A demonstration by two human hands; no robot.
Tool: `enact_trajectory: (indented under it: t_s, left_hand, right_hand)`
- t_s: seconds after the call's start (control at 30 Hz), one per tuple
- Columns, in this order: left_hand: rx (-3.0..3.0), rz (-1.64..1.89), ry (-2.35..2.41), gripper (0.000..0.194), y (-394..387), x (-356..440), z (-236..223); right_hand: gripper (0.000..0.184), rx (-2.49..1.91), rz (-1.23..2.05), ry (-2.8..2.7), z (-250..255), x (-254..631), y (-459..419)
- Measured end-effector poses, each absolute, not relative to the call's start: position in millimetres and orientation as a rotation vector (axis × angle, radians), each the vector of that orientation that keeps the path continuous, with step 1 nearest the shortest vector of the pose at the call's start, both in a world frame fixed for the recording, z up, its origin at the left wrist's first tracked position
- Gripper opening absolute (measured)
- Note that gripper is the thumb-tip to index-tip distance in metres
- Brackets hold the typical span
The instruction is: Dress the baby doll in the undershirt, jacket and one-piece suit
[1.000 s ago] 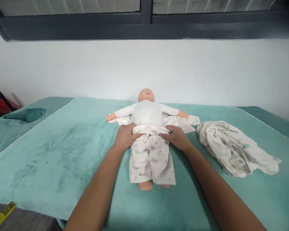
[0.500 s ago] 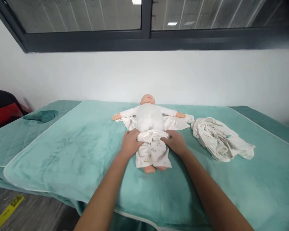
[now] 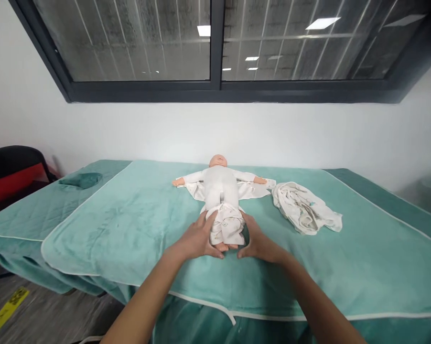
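A baby doll (image 3: 220, 181) with a white cloth body lies on its back, arms stretched out to both sides. Its printed trousers (image 3: 228, 223) are bunched around the lower legs, and the toes show below the hems. My left hand (image 3: 199, 236) is beside the trousers on the left, thumb well apart from the fingers, fingertips against the fabric. On the other side my right hand (image 3: 256, 239) curves the same way, open, its fingertips by the trouser edge. Under the doll's arms and back lies a spread white shirt (image 3: 253, 189).
A crumpled printed white cloth (image 3: 305, 208) lies to the doll's right in view. Everything rests on a green-covered bed (image 3: 111, 229) against a white wall, below a dark-framed window (image 3: 215, 91). A black and red chair (image 3: 15, 177) stands at the left.
The trousers have moved from the doll's waist down to its lower legs, baring the thighs. My hands followed downward and their thumbs have spread from the waistband. The camera view has tilted up.
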State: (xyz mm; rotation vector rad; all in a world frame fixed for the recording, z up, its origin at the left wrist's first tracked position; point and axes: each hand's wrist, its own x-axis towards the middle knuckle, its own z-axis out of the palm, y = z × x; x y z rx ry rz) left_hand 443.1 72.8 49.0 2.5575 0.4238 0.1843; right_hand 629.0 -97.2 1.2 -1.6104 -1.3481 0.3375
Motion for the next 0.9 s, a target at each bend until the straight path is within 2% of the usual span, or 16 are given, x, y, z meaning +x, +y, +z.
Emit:
enact_trajectory:
  t_s: [0.07, 0.13, 0.3, 0.53, 0.63, 0.73, 0.9]
  left_hand:
    - [2.692, 0.152, 0.476, 0.131, 64, 445, 41]
    - [2.781, 0.171, 0.508, 0.126, 58, 447, 35]
    - [2.747, 0.317, 0.558, 0.102, 50, 446, 37]
    - [2.408, 0.257, 0.753, 0.054, 30, 438, 61]
    - [2.293, 0.219, 0.657, 0.053, 27, 425, 69]
    - [2.246, 0.157, 0.458, 0.058, 28, 410, 85]
    - [2.439, -0.026, 0.355, 0.049, 27, 395, 140]
  right_hand:
    - [0.119, -1.684, 0.198, -1.330, -4, 622, -94]
    - [0.113, -1.727, 0.079, -1.304, -8, 617, -89]
    - [0.079, -1.787, 0.000, -1.271, -7, 610, -85]
    - [0.034, -2.054, 0.227, -1.195, 18, 596, -100]
    - [0.031, -2.004, 0.412, -1.188, 30, 590, -111]
    - [0.039, -1.741, 0.840, -1.227, 50, 589, -124]
    - [0.046, -1.613, 1.330, -1.448, 110, 589, -141]
